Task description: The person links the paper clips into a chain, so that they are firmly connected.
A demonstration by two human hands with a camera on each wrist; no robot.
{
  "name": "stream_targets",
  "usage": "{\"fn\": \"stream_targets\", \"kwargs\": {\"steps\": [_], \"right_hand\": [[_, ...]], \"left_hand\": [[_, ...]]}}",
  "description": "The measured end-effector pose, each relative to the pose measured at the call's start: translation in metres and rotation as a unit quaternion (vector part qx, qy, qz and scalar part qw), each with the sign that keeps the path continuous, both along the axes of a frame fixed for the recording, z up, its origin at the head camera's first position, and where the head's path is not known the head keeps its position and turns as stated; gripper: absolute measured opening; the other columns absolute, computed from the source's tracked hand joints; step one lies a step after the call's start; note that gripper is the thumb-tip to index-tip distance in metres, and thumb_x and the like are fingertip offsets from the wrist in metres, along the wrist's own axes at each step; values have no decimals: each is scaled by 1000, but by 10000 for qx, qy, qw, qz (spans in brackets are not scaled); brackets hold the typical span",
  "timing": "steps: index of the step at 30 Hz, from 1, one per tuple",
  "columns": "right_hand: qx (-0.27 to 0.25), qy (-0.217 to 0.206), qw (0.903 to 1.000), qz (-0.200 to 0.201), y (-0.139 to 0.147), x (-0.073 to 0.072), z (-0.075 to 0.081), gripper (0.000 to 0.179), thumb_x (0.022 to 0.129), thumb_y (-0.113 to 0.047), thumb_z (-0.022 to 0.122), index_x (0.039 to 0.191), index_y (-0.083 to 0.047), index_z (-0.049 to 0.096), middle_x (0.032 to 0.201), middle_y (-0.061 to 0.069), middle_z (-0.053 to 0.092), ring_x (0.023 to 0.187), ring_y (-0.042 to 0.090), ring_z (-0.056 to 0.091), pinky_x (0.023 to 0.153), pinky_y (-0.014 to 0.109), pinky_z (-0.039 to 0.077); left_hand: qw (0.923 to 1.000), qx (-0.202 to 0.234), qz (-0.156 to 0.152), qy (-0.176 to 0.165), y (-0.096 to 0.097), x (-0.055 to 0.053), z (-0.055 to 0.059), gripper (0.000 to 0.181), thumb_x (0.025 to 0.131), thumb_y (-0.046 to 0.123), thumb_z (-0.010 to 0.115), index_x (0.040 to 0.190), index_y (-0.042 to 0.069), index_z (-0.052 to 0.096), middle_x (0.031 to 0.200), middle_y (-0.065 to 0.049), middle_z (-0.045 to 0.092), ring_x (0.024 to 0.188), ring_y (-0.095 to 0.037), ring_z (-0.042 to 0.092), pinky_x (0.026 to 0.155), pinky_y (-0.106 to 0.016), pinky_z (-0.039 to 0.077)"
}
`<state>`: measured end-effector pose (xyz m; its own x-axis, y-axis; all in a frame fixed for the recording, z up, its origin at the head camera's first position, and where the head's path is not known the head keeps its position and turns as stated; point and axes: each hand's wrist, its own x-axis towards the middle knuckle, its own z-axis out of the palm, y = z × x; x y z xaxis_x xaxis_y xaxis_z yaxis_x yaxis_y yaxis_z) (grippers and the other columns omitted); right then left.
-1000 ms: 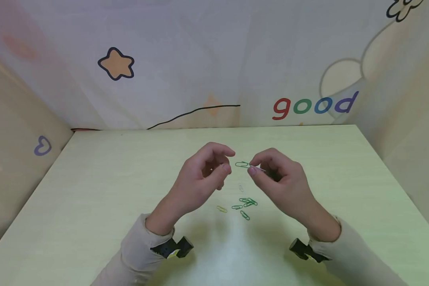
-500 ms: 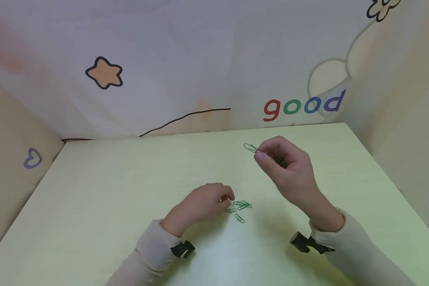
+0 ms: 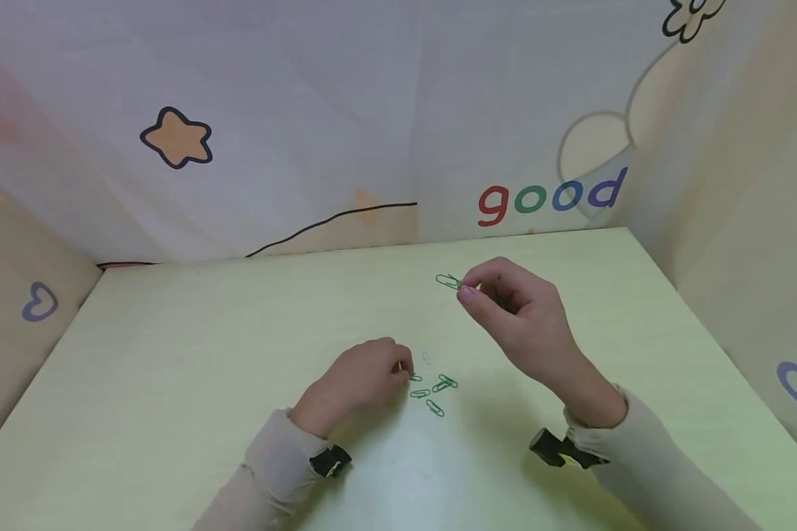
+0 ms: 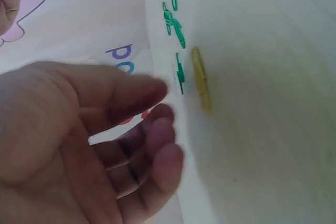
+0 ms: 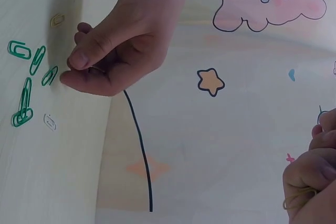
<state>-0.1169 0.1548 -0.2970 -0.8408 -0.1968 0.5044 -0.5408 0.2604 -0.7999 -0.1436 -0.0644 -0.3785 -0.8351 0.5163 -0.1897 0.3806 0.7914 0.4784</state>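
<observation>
My right hand (image 3: 528,324) is raised above the table and pinches a green paper clip (image 3: 448,281) between thumb and index finger. A yellow wire loop (image 5: 298,199) shows against the lower part of that hand in the right wrist view. Low over the table, my left hand (image 3: 359,380) has its fingertips right beside a green paper clip (image 3: 415,377). Its fingers are loosely bent with the tips apart in the left wrist view, and no clip shows between them. A yellow paper clip (image 4: 200,80) lies on the table below this hand, hidden in the head view.
Several more green paper clips (image 3: 435,408) lie on the pale table (image 3: 192,354), just right of my left hand. Behind them is a white paper clip (image 3: 426,357). A printed cloth (image 3: 319,133) hangs along the table's back edge and both sides.
My left hand has come down from beside the raised clip to the loose clips. One green clip now lies farther left, apart from the pile. My right hand still holds its clip, slightly higher.
</observation>
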Motion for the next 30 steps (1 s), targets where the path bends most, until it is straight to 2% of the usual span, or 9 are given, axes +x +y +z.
{"fn": "stream_targets", "kwargs": {"steps": [4,9,20,26,30], "right_hand": [[35,-100,9999,-33,0,-1,2,12,95,-2,65,101,-11,69,68,2,49,59,19,44,49,31,36],[39,-296,9996,-6,-1,1,1,10,96,-3,66,100,-12,69,67,3,47,58,20,43,49,31,35],[185,-416,9990,26,-2,1,-1,9,96,-5,66,100,-13,69,67,3,47,58,20,43,50,31,35],[316,-515,9982,42,-3,0,1,8,97,-7,66,101,-12,69,68,3,48,59,21,45,51,30,37],[420,-597,9973,55,-3,0,2,7,97,-8,66,101,-13,69,69,3,49,60,22,46,51,30,38]], "left_hand": [[9994,-151,50,297,3,-4,-3,8,96,11,61,99,12,69,86,1,57,73,-16,53,67,-33,48],[9978,-360,-105,547,6,-2,-7,9,92,6,64,85,13,64,79,3,53,67,-14,51,60,-30,45],[9988,-403,-185,202,2,-1,-7,13,83,4,63,80,14,56,74,3,53,66,-14,49,58,-30,42],[9978,-399,-373,380,4,-2,-8,7,89,5,62,90,12,59,80,2,55,69,-15,51,60,-32,46],[9966,-495,-406,518,5,1,-8,10,90,4,62,86,12,58,77,1,52,67,-15,50,59,-31,45]]}}
